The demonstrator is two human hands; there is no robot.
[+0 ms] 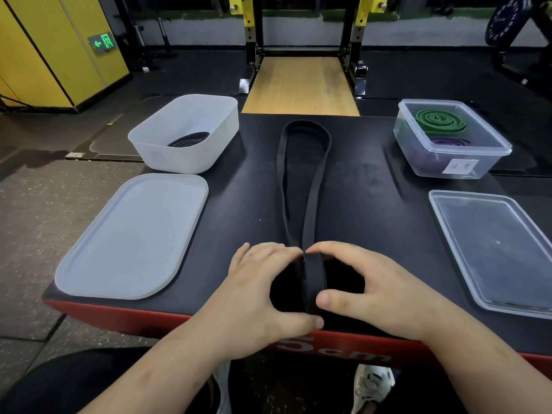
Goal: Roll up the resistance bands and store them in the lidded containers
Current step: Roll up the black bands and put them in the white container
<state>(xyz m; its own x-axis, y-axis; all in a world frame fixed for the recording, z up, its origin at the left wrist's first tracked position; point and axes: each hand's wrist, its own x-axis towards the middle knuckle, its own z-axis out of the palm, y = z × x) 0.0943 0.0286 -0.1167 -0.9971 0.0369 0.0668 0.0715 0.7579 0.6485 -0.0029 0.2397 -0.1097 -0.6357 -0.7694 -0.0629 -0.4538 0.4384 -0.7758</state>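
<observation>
A long black resistance band lies as a stretched loop down the middle of the black platform. Its near end is wound into a small roll between my hands. My left hand grips the roll from the left, thumb under it. My right hand grips it from the right, thumb on its near side. A frosted container at the back left holds a rolled black band. A clear container at the back right holds a green roll and a purple roll.
A frosted lid lies flat at the front left and a clear lid at the front right. The platform's red front edge runs just below my wrists. A squat rack and wooden floor strip stand beyond.
</observation>
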